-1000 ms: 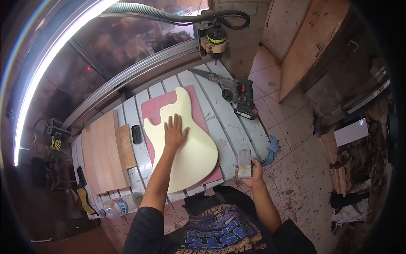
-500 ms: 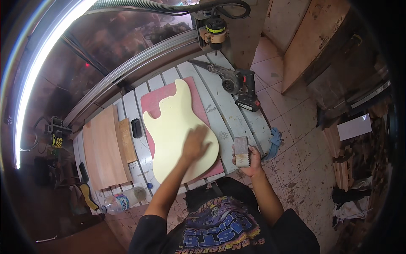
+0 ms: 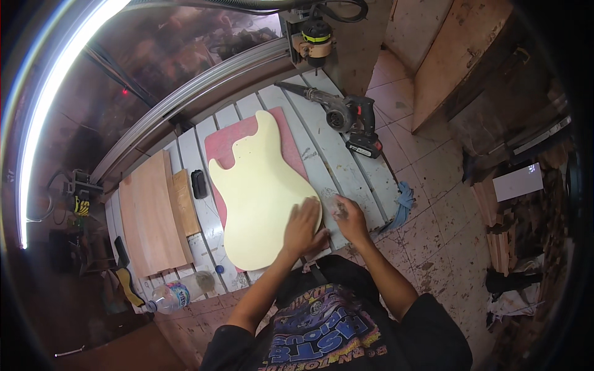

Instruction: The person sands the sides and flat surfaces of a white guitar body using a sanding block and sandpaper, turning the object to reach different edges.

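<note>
A cream-coloured electric guitar body (image 3: 260, 191) lies flat on a pink mat (image 3: 218, 146) on the slatted grey table (image 3: 365, 195). My left hand (image 3: 302, 227) rests on its lower right part, near the rounded edge, with the fingers stretched out and nothing held. Just right of that edge, my right hand (image 3: 352, 222) grips a small sanding block (image 3: 336, 207). The block is blurred and partly covered by my fingers; the earlier frame shows its grey face and jagged edge more plainly.
A cordless blower (image 3: 339, 116) lies at the table's far right, below a router spindle (image 3: 317, 43). A blue cloth (image 3: 404, 201) hangs at the right edge. Wooden boards (image 3: 151, 213), a black oblong object (image 3: 198, 184) and a plastic bottle (image 3: 167, 298) are at left.
My left hand has moved right and nearer to me across the guitar body. My right hand has brought the sanding block left and away from me, turning it, close to the body's edge.
</note>
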`<action>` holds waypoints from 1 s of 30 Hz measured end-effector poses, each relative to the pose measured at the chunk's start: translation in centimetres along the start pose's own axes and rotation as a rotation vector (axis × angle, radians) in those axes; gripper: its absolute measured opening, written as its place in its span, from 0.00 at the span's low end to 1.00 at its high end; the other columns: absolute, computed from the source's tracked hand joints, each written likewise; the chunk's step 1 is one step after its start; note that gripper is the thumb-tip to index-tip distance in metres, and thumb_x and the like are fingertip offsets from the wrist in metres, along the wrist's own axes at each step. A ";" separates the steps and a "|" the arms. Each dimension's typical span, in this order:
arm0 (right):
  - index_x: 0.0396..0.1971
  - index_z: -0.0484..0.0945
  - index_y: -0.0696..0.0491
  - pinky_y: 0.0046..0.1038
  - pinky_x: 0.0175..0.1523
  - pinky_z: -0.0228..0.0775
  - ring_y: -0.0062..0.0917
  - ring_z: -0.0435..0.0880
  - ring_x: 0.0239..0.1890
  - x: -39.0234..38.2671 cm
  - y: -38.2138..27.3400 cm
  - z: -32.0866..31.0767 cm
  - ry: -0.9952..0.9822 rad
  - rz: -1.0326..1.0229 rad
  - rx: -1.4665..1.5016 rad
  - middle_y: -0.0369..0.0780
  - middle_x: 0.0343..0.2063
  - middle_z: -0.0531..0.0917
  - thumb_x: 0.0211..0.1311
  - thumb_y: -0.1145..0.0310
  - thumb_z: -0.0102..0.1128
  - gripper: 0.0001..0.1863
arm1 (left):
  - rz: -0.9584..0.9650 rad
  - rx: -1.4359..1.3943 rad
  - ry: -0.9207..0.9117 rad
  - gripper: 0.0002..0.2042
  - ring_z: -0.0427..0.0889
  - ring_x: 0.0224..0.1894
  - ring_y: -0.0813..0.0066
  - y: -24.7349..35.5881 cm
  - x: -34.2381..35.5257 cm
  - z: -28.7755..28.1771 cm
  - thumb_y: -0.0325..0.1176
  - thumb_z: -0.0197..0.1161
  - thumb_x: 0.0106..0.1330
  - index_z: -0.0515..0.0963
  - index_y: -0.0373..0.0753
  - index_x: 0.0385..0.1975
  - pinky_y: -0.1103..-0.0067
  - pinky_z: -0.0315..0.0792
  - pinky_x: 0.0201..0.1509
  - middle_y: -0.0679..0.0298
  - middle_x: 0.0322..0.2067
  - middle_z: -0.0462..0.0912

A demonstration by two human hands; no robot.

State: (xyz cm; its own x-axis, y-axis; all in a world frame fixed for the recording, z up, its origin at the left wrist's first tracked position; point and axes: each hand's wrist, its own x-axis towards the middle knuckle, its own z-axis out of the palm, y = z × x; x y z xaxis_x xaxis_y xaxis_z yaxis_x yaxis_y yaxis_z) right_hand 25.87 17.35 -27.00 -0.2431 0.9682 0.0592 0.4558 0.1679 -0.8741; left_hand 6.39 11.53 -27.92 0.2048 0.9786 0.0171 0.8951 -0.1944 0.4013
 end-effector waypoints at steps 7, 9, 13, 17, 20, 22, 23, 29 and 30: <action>0.62 0.83 0.45 0.45 0.64 0.69 0.47 0.77 0.59 5.4 -1.7 3.6 -0.081 -0.149 -0.354 0.47 0.56 0.79 0.61 0.73 0.68 0.27 | -0.245 0.079 0.148 0.48 0.55 0.80 0.46 -3.9 -2.7 -2.1 0.64 0.62 0.67 0.61 0.31 0.76 0.48 0.47 0.81 0.45 0.77 0.59; 0.63 0.83 0.45 0.44 0.65 0.69 0.47 0.77 0.60 4.7 -2.4 3.5 -0.134 -0.146 -0.349 0.47 0.57 0.79 0.59 0.75 0.66 0.29 | -0.266 0.078 0.149 0.46 0.55 0.80 0.46 -4.3 -3.1 -2.7 0.63 0.61 0.68 0.62 0.32 0.75 0.49 0.46 0.81 0.46 0.77 0.60; 0.61 0.83 0.48 0.41 0.67 0.70 0.46 0.78 0.62 2.1 -2.5 2.4 -0.129 -0.181 -0.456 0.46 0.56 0.82 0.63 0.71 0.66 0.24 | -0.305 0.089 0.164 0.45 0.54 0.81 0.48 -4.0 -3.1 -3.1 0.62 0.60 0.68 0.62 0.32 0.76 0.48 0.46 0.81 0.47 0.77 0.60; 0.60 0.83 0.46 0.44 0.61 0.73 0.46 0.82 0.56 7.2 -1.7 3.5 -0.070 -0.112 -0.357 0.47 0.52 0.85 0.64 0.70 0.66 0.23 | -0.257 0.078 0.187 0.46 0.54 0.81 0.48 -3.5 -2.1 -2.0 0.64 0.59 0.68 0.61 0.32 0.76 0.48 0.45 0.81 0.47 0.77 0.60; 0.60 0.82 0.48 0.43 0.59 0.76 0.47 0.85 0.54 3.9 -1.9 2.1 -0.142 -0.297 -0.430 0.50 0.53 0.85 0.65 0.73 0.63 0.23 | -0.273 0.098 0.184 0.46 0.54 0.81 0.47 -4.5 -3.0 -2.7 0.64 0.58 0.68 0.61 0.32 0.76 0.48 0.44 0.81 0.47 0.78 0.59; 0.60 0.82 0.48 0.42 0.58 0.77 0.47 0.85 0.53 3.3 -1.4 2.1 -0.104 -0.318 -0.452 0.50 0.52 0.86 0.65 0.73 0.63 0.22 | -0.282 0.114 0.179 0.46 0.53 0.81 0.47 -4.2 -3.2 -2.8 0.63 0.58 0.69 0.61 0.32 0.76 0.48 0.44 0.81 0.47 0.78 0.59; 0.59 0.82 0.48 0.41 0.57 0.77 0.46 0.86 0.52 2.8 -1.0 2.0 -0.092 -0.320 -0.471 0.50 0.51 0.86 0.65 0.73 0.63 0.22 | -0.283 0.123 0.165 0.46 0.53 0.81 0.48 -4.0 -3.0 -3.0 0.64 0.58 0.69 0.61 0.32 0.76 0.48 0.44 0.81 0.47 0.78 0.58; 0.60 0.82 0.48 0.41 0.59 0.76 0.45 0.84 0.52 5.5 -1.6 2.1 -0.158 -0.326 -0.331 0.47 0.46 0.87 0.65 0.72 0.63 0.22 | -0.224 0.125 0.153 0.46 0.53 0.81 0.47 -5.4 -3.2 -2.9 0.64 0.59 0.69 0.60 0.35 0.77 0.46 0.45 0.81 0.48 0.78 0.58; 0.60 0.82 0.49 0.41 0.60 0.76 0.46 0.84 0.53 4.3 -1.5 1.1 -0.190 -0.380 -0.328 0.47 0.47 0.87 0.65 0.72 0.63 0.23 | -0.233 0.130 0.149 0.46 0.53 0.81 0.47 -6.2 -4.1 -3.5 0.64 0.59 0.69 0.60 0.36 0.77 0.46 0.45 0.81 0.49 0.78 0.58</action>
State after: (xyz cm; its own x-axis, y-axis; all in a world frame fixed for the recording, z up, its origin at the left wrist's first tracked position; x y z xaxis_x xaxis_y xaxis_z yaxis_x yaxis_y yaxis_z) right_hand 23.23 21.03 -25.93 -0.5802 0.7823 0.2267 0.5420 0.5786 -0.6095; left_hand -1.37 8.99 -27.30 -0.0633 0.9951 0.0763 0.9562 0.0386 0.2901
